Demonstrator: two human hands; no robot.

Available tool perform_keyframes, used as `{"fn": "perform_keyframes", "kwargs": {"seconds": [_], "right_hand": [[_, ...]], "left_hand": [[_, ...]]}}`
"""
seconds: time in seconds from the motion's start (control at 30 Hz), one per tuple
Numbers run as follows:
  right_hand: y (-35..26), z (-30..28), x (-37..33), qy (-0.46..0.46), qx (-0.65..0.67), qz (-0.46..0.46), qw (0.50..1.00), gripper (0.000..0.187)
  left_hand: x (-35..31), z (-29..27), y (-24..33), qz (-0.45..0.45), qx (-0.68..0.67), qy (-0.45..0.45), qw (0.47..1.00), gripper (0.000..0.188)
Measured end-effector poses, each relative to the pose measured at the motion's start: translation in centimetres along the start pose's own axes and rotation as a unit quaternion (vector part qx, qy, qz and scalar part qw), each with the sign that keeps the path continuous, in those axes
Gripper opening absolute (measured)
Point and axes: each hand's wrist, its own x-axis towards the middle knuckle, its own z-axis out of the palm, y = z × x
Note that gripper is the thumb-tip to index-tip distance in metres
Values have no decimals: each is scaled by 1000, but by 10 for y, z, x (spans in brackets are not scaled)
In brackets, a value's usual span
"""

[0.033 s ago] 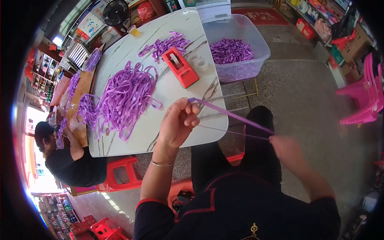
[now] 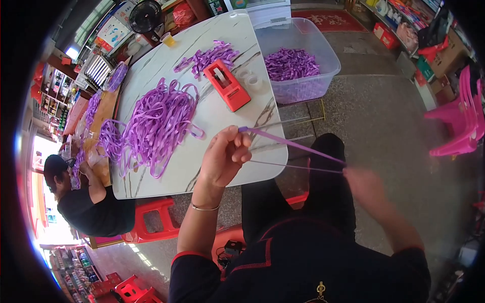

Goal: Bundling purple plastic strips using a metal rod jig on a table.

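Observation:
A loop of purple ribbon [image 2: 295, 145] stretches between my hands above the near edge of the white marble-patterned table [image 2: 207, 175]. My left hand [image 2: 226, 154] is closed, thumb and forefinger pinching the ribbon's darker purple end, with the other fingers curled. Over my right thigh, my right hand [image 2: 368, 188] is closed on the loop's other end, blurred by motion. A large heap of purple ribbons [image 2: 159, 123] lies on the table to the left of my left hand. Beyond my hands stand a red tape dispenser [image 2: 230, 90] and a smaller pile of purple ribbon pieces [image 2: 209, 56].
A clear plastic bin [image 2: 326, 70], partly filled with purple ribbon pieces, stands right of the table. Another person [image 2: 93, 207] sits at the left, hands at more ribbons. A cup [image 2: 168, 39] sits at the far edge. Pink chairs [image 2: 461, 118] are at the right.
My right hand has shifted slightly to the right with its end of the ribbon loop. My left hand has barely moved and keeps its pinch.

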Motion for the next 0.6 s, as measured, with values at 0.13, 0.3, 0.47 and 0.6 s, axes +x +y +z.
{"fn": "perform_keyframes", "kwargs": {"seconds": [0.13,0.3,0.47,0.6], "right_hand": [[16,-15,16,16,-70,51,996,11],[24,-29,31,144,-57,35,987,18],[19,-24,36,190,-22,48,980,29],[17,-11,24,168,31,87,981,27]], "left_hand": [[-6,-2,-1,-47,77,-49,995,25],[-11,1,-3,-96,164,-88,978,22],[-16,11,-1,2,287,-121,950,20],[-15,25,0,204,475,-212,830,17]]}}
